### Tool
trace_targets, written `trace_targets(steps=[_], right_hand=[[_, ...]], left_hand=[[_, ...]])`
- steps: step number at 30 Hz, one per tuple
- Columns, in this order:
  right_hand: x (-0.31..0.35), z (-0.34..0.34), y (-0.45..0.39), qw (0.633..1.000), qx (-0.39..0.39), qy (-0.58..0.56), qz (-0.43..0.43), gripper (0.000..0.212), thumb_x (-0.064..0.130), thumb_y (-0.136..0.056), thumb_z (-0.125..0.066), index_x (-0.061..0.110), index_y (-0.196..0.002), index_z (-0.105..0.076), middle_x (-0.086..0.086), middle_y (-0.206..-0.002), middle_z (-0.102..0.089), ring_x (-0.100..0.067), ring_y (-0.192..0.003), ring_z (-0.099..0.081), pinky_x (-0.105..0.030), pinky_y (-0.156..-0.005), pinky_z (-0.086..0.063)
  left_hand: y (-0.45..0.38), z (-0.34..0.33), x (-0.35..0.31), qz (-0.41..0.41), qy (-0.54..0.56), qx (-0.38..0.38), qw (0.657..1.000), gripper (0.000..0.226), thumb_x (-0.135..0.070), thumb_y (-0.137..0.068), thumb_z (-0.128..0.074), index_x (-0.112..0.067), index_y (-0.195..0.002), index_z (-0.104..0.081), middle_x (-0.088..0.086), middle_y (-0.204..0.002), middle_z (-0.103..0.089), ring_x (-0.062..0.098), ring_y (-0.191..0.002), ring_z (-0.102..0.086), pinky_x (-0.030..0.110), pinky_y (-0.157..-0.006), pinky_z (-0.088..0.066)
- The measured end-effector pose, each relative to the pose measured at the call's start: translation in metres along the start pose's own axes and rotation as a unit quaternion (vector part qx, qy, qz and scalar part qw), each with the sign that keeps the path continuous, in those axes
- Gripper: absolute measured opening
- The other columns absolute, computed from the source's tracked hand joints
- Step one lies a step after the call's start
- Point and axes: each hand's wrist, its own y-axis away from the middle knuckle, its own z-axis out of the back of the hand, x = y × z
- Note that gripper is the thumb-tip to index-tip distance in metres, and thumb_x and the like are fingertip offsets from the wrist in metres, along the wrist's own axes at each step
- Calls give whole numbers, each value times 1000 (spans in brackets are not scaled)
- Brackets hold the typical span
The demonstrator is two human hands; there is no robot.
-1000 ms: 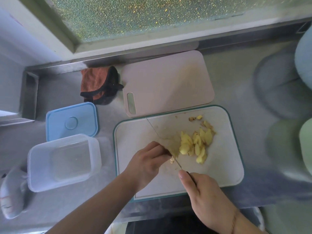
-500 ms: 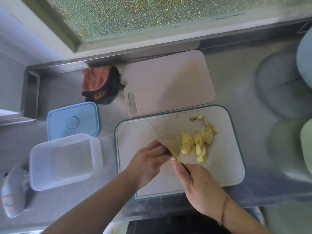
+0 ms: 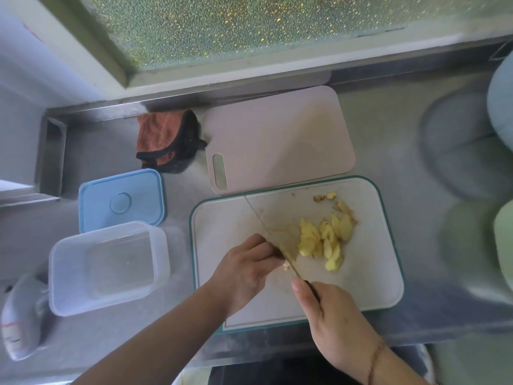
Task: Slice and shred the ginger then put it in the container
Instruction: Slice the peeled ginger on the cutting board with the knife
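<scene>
Right grip (image 3: pixel 333 315) curled round thin steel knife (image 3: pixel 266 229), left grip (image 3: pixel 247 270) pinching ginger nub (image 3: pixel 286 266), pale slices (image 3: pixel 324 240) beside.

L hand (image 3: pixel 245 269) knuckles up, fingers curled under, forearm running in from lower left. R hand (image 3: pixel 334 318) gripping a handle, thumb laid fwd along top, thin bracelet at wrist, arm entering from bottom right.

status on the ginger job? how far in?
Done: a pile of ginger slices lies on the white cutting board. In hand: the right hand holds the knife against the last small ginger piece, steadied by the left hand. Left: shredding, then filling the clear container, which looks empty, its blue lid off.
</scene>
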Motion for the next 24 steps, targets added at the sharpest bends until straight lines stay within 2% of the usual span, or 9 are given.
trace_targets(steps=[2,5,10,15,19,24], right_hand=[[5,-3,-9,1000,0,16,12,52,66,-81,-14,26,-56,-36,3,-47,-41,-8,-48,-44,-19,-49,-37],[7,-5,-21,1000,-6,18,24,53,65,-83,-14,25,-57,-37,3,-51,-39,-8,-47,-41,-19,-48,-34],[-7,-1,-6,1000,-1,-19,6,56,70,-77,-15,23,-53,-33,10,-45,-46,-5,-49,-44,-21,-51,-33],[-3,-7,-29,999,-14,-29,33,57,68,-82,-18,22,-54,-36,4,-46,-36,-8,-46,-38,-19,-49,-30],[-17,-9,-11,999,-8,-39,19,58,69,-82,-19,20,-53,-31,3,-45,-39,-10,-47,-37,-22,-49,-29],[-5,-9,-37,998,-2,-52,33,55,65,-83,-19,21,-54,-35,3,-44,-34,-6,-44,-39,-17,-48,-31]], left_hand=[[0,0,0,0,0,-4,1000,35,19,-74,-74,-4,-101,-78,8,-102,-73,32,-95,-66,36,-74,-58],[2,-1,1,5,6,-9,1000,33,19,-71,-78,-3,-95,-78,7,-96,-71,27,-91,-62,33,-72,-57],[0,-2,-1,12,17,-17,1000,27,14,-79,-73,-5,-98,-79,4,-99,-71,22,-93,-59,27,-76,-54],[3,-2,1,8,11,-19,1000,30,19,-74,-75,-4,-93,-78,7,-94,-70,26,-85,-61,32,-67,-55],[4,-3,3,22,8,-16,1000,23,10,-81,-74,-7,-96,-79,4,-97,-71,26,-87,-64,33,-68,-55],[3,-7,3,20,18,-39,999,34,21,-70,-77,-6,-91,-78,4,-94,-69,25,-83,-60,31,-67,-54]])
